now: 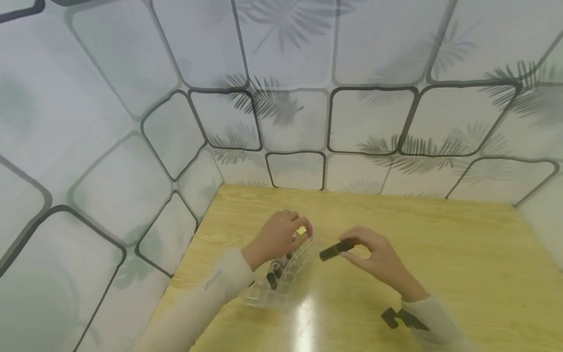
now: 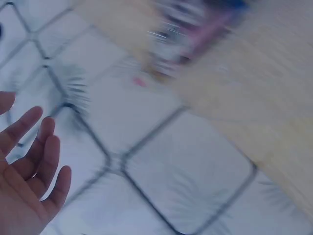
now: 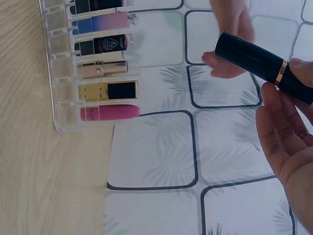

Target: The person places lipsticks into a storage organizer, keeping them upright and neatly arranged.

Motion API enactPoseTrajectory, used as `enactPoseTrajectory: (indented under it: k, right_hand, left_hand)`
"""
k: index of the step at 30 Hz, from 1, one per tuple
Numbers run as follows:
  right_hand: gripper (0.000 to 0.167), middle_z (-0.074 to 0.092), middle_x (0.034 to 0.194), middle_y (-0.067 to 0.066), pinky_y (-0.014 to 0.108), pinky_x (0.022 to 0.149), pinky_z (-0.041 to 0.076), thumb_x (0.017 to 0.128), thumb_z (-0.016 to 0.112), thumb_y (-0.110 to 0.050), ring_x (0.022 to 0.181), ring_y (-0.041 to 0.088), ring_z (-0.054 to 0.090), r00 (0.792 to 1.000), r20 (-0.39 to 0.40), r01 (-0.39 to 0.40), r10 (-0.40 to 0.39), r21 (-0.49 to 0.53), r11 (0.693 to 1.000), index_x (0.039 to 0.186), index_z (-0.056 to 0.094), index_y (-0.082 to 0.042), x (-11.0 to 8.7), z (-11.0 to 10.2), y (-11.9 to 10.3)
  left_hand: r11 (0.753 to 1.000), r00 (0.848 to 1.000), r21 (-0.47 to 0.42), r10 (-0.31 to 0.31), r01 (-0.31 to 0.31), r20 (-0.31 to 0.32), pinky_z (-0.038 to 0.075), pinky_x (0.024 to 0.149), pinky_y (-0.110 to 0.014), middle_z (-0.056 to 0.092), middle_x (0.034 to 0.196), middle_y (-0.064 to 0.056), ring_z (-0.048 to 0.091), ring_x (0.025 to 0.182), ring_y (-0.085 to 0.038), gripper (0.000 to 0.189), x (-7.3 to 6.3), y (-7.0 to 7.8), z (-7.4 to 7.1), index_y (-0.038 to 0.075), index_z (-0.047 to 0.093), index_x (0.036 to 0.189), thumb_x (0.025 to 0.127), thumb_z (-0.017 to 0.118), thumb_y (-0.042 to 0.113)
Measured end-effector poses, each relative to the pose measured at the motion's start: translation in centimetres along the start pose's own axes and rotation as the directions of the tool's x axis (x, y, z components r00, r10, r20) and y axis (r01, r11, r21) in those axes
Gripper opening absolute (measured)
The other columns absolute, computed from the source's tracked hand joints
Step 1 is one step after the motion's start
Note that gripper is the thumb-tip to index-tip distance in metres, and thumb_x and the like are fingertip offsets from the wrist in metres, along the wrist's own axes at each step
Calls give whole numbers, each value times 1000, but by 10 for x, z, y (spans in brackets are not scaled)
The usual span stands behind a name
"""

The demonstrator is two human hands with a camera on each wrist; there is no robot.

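My right hand [image 1: 374,252] pinches a black lipstick tube [image 3: 252,58] with a thin gold band, held tilted above the table, right of a clear organizer [image 1: 286,288]. In the right wrist view the thumb and fingers grip its banded end. My left hand [image 1: 279,234] is over the organizer's far end in the head view. Its fingers are loosely bent with nothing between them in the left wrist view. Several lipsticks stand in the organizer's row, among them a pink one [image 3: 110,112], a gold and black one [image 3: 108,91] and a blue-to-pink one [image 3: 102,22].
The organizer curves along the left part of a wood-grain table [image 1: 440,259]. Patterned white walls [image 1: 294,120] rise behind the table and on its left. A black strap piece [image 1: 402,318] hangs at the right sleeve. The left wrist view is blurred around the organizer.
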State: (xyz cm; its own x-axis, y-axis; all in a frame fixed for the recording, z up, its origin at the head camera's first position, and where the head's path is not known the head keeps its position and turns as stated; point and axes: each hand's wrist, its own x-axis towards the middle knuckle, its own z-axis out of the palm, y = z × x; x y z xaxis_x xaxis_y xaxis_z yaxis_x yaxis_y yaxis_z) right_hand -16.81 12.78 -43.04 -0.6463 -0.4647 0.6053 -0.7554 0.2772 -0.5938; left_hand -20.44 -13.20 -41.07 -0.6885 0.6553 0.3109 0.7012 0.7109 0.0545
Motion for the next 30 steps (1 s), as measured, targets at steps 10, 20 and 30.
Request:
enactPoseTrajectory:
  k: [10,20,30]
  right_hand:
    - [41,64,97,7,15,80,50,70,71,13,91,2,60,1000,-16,-3,4,80,997,105,62,-5,-6,-19,-11]
    - [45,65,99,1,14,82,48,66,75,11,90,5,61,999,-31,29,-30,-25,999,105,63,-8,-11,-23,-9]
    - [42,67,99,-1,18,81,50,67,76,4,85,9,63,999,19,46,-43,-208,977,105,63,-6,-17,3,-10]
  left_hand:
    - [983,990,-165,102,-86,93,45,71,-19,62,99,2,55,81,-7,34,5,56,-4,18,61,115,89,59,40]
    - [979,995,-180,100,-96,12,48,79,-23,61,99,2,58,87,-9,27,7,59,-8,15,65,105,87,64,34]
    - [987,976,-85,121,-138,-183,45,71,-22,60,90,3,55,78,-8,20,5,59,-10,15,67,90,83,68,34]
